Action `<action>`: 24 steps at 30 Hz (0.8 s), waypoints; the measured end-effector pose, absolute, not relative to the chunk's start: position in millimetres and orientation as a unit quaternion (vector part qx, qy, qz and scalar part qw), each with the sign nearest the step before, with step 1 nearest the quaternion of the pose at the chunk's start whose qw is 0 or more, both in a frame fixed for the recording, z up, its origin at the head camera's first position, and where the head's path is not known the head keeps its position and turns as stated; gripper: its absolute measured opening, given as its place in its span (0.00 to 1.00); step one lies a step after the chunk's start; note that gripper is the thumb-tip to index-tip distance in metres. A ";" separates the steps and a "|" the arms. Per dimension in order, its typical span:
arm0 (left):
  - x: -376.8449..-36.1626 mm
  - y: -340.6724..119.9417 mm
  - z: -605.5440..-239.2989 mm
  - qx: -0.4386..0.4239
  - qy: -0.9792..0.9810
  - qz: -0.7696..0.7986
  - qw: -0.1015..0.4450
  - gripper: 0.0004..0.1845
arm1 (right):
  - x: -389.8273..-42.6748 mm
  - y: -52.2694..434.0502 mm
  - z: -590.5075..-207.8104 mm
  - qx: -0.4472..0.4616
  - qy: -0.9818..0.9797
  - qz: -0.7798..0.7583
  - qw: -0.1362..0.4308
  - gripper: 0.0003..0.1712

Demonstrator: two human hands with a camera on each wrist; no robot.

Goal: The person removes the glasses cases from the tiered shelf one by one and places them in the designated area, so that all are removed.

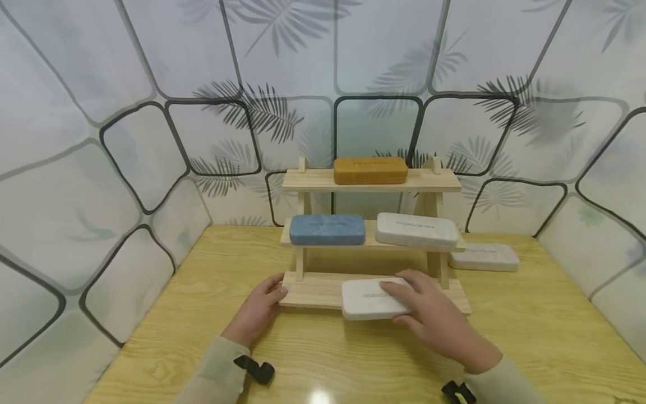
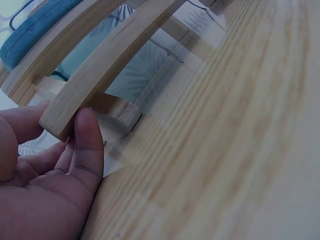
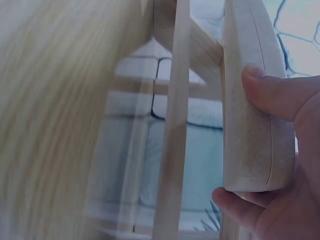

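Note:
A three-tier wooden display stand (image 1: 318, 290) stands on the table. My left hand (image 1: 259, 308) pinches the left end of its lowest board (image 2: 75, 95), thumb and fingers on either side. In my right hand (image 1: 429, 314) is a white glasses case (image 1: 370, 300), gripped at its right end and overlapping the front of the lowest board in the head view. The right wrist view shows the thumb (image 3: 275, 95) along the side of the case (image 3: 250, 145) and fingertips at its end. A blue glasses case (image 1: 327, 230) and another white one (image 1: 416, 230) lie on the middle tier.
On the top tier lies an orange-brown glasses case (image 1: 370, 171). One more white case (image 1: 487, 257) rests on the wood-grain table (image 1: 166, 336), behind the stand's right side. Patterned cloth walls (image 1: 298, 129) enclose the table at the back and sides.

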State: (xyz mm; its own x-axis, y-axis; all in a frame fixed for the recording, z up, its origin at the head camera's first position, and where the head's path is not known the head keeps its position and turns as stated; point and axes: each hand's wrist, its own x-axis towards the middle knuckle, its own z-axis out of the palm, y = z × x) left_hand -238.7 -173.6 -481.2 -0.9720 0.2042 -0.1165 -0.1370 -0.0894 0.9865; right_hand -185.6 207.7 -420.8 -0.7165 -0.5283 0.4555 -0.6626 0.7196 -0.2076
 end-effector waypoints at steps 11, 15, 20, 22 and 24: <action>-239.7 -174.7 -483.7 0.028 0.665 0.738 0.113 0.30 | -185.8 250.3 -408.9 0.302 -0.921 0.160 0.186 0.44; -240.3 -174.7 -483.8 0.027 0.667 0.736 0.112 0.29 | -185.4 265.0 -406.4 0.287 -0.928 0.158 0.180 0.45; -240.6 -174.6 -484.6 0.027 0.664 0.738 0.114 0.29 | -185.1 283.9 -404.7 0.269 -0.934 0.150 0.179 0.44; -240.5 -174.8 -484.9 0.027 0.664 0.738 0.115 0.29 | -185.1 291.3 -404.7 0.262 -0.937 0.146 0.178 0.44; -240.2 -175.1 -484.8 0.029 0.667 0.736 0.114 0.29 | -185.4 298.7 -405.6 0.257 -0.939 0.142 0.179 0.44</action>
State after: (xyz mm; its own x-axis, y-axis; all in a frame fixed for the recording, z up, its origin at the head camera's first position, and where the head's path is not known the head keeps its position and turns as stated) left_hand -240.2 -175.1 -484.8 -0.9721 0.2073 -0.1095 -0.1294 -0.0847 0.9880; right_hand -185.4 298.7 -405.6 -0.8040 -0.4309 0.4097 -0.5327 0.8281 -0.1745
